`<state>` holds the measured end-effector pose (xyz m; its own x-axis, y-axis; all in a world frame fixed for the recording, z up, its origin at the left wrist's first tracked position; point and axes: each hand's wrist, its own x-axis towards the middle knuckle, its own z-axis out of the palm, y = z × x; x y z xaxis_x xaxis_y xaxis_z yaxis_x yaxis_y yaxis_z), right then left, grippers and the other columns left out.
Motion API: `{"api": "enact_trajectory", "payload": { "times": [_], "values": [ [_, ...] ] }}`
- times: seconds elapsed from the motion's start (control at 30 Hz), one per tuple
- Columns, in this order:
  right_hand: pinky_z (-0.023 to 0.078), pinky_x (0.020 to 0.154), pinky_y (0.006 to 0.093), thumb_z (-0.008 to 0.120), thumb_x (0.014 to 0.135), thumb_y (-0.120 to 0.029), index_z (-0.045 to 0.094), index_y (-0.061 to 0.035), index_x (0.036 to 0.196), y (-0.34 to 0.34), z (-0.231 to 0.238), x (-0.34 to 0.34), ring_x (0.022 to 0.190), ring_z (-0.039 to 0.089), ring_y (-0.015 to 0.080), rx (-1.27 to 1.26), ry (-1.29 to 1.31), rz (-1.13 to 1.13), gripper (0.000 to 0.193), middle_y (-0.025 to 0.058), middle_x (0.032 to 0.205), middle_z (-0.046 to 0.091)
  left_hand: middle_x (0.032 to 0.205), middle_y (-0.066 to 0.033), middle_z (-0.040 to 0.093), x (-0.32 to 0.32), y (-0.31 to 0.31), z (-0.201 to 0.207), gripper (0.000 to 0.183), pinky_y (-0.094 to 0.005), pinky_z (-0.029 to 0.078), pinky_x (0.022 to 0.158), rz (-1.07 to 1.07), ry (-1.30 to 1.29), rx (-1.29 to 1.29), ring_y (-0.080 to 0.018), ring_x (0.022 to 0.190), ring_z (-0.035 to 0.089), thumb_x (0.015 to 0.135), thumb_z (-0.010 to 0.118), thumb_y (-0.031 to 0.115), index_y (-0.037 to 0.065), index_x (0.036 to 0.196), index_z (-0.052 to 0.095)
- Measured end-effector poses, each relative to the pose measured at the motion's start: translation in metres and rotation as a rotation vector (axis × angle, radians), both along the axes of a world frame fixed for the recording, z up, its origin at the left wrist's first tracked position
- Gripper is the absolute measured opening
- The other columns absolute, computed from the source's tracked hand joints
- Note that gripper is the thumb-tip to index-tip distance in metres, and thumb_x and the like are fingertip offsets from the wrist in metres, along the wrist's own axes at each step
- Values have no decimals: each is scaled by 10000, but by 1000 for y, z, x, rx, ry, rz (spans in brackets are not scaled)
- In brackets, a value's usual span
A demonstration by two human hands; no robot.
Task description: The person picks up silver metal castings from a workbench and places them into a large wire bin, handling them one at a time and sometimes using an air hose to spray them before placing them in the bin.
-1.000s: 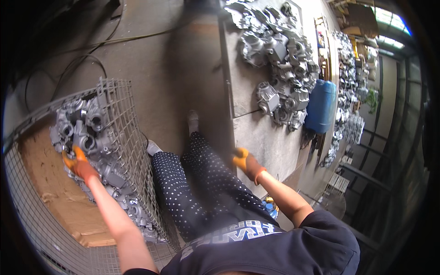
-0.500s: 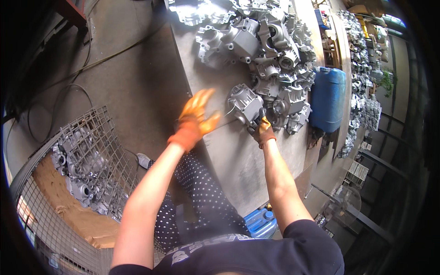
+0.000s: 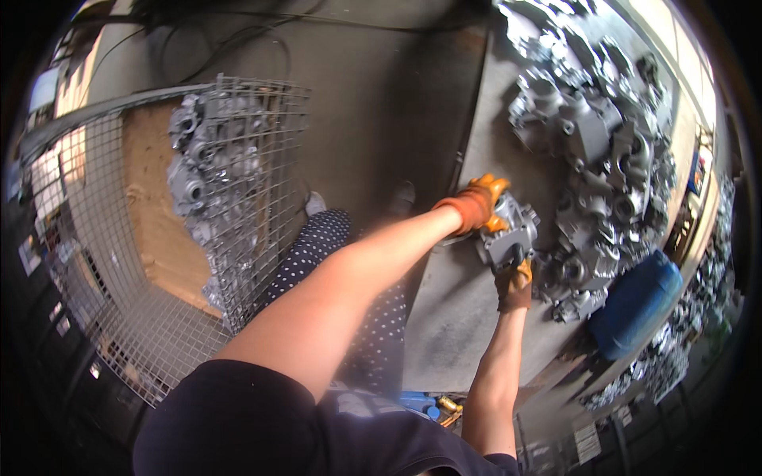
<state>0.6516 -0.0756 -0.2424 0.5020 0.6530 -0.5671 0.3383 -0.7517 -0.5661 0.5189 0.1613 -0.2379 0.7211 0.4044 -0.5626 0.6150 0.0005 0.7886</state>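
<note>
A grey cast-metal housing (image 3: 512, 238) lies at the near part of the tabletop, between both gloved hands. My left hand (image 3: 479, 205), in an orange glove, has its fingers and thumb closed over the housing's left side. At the near edge of the same housing, my right hand (image 3: 514, 284) grips it; that glove is yellow-orange with a brown cuff and a dark thumb tip. The fingers beneath are partly hidden. Just right of the housing rises a heap of similar grey castings (image 3: 591, 202).
A grey worktable (image 3: 452, 317) runs along my right. Beyond the heap stands a blue plastic canister (image 3: 635, 305). To my left, a wire-mesh cage (image 3: 282, 119) holds castings and cardboard (image 3: 155, 230). Hoses (image 3: 357, 24) lie on the floor. A blue container (image 3: 417, 402) sits low beside me.
My view has swung to the left. My left hand, apart from the housing before, has come across onto it. The right hand keeps its grip, and the housing has turned and drawn nearer the table's edge.
</note>
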Motion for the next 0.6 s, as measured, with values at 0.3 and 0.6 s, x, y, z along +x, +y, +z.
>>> {"api": "enact_trajectory", "payload": {
  "times": [0.3,0.6],
  "values": [
    [481,739,244,685,867,-270,431,-55,1311,177,136,-248,947,572,146,203,739,-100,555,48,1150,569,1231,-120,530,-314,2,90,716,-397,445,988,878,-481,75,-256,1142,521,711,828,215,122,1313,451],
    [486,886,388,679,824,-227,492,-7,1299,257,194,-416,1024,612,298,338,425,339,556,195,1184,598,1188,-60,576,-580,21,98,463,-386,553,771,1674,-556,-268,-221,971,612,891,625,324,162,1302,485]
  ]
}}
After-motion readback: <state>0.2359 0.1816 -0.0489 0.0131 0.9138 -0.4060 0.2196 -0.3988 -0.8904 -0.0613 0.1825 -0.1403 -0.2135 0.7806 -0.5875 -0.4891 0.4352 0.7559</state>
